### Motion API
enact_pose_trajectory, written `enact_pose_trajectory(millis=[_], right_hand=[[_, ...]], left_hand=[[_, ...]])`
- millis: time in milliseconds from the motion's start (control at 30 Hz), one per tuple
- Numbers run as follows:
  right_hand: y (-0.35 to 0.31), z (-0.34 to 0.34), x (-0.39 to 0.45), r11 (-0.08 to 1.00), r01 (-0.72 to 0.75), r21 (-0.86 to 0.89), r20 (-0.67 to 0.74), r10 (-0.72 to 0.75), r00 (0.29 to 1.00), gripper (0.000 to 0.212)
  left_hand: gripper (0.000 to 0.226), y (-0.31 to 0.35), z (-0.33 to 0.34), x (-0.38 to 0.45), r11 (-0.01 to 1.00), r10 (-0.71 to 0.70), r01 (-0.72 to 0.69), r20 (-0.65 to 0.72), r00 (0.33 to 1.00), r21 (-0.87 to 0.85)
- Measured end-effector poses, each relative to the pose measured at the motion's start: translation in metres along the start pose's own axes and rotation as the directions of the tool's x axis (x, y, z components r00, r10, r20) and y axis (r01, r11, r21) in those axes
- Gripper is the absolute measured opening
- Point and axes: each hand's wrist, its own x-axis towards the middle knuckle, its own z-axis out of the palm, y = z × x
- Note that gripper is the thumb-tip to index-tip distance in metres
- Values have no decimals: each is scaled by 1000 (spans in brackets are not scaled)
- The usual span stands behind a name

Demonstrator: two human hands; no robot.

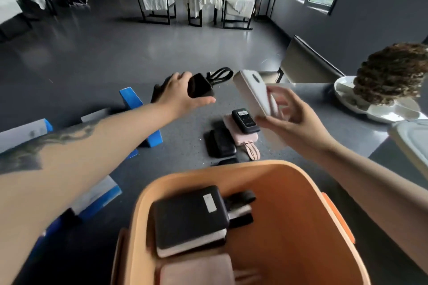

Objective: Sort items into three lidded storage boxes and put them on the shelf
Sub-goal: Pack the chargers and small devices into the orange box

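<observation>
An orange storage box (301, 192) stands open at the near edge of the dark table, with a black power bank (190, 217) and a pink one (196, 271) inside. My left hand (178, 92) grips a black power bank with a looped cable (200, 87) above the far side of the table. My right hand (291, 118) holds a white power bank (254, 92) tilted in the air. Between the hands, a small black device (245, 120) lies on a pink power bank (240, 139), beside two black ones (220, 143).
Blue and white boxes (141, 111) lie scattered on the left of the table. A white dish with a brown plant (391, 71) sits at the right, with a pale lid (414, 143) near it. Chairs and draped tables stand on the floor beyond.
</observation>
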Motion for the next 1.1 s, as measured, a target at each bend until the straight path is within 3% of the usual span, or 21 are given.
enact_pose_trajectory(millis=[67, 167, 267, 400, 533, 600, 867, 1000, 1100], right_hand=[[-6, -16, -34, 995, 65, -82, 113, -55, 992, 63], [-10, -30, -82, 959, 92, -267, 272, -17, 962, 73], [-11, -31, -123, 900, 126, -417, 318, 15, 948, 79], [-16, -26, -149, 697, 252, -671, 408, 64, 911, 80], [-19, -20, -156, 461, 266, -847, 379, 172, 909, 67], [-19, -14, -156, 403, 278, -872, 375, 187, 908, 61], [12, 26, -151, 397, 163, -903, 311, 341, 887, 72], [31, 35, -150, 431, 65, -900, 277, 452, 848, 101], [36, 39, -148, 415, 87, -906, 320, 534, 783, 114]], left_hand=[[76, 14, -20, -27, 999, 6, -8, -47, 999, -39], [80, 31, -42, -77, 996, -7, -1, -92, 996, -88], [78, 41, -52, -122, 981, -25, 9, -80, 996, -192], [76, 57, -49, -169, 959, -27, 0, -92, 995, -284], [73, 70, -34, -198, 950, -9, -11, -63, 998, -312], [71, 74, -27, -205, 947, -9, -1, -31, 999, -321], [74, 75, -11, -216, 967, 4, -5, -7, 1000, -255], [72, 69, -6, -214, 958, 16, -10, 20, 1000, -287], [74, 66, -4, -214, 960, 27, -16, 35, 999, -280]])
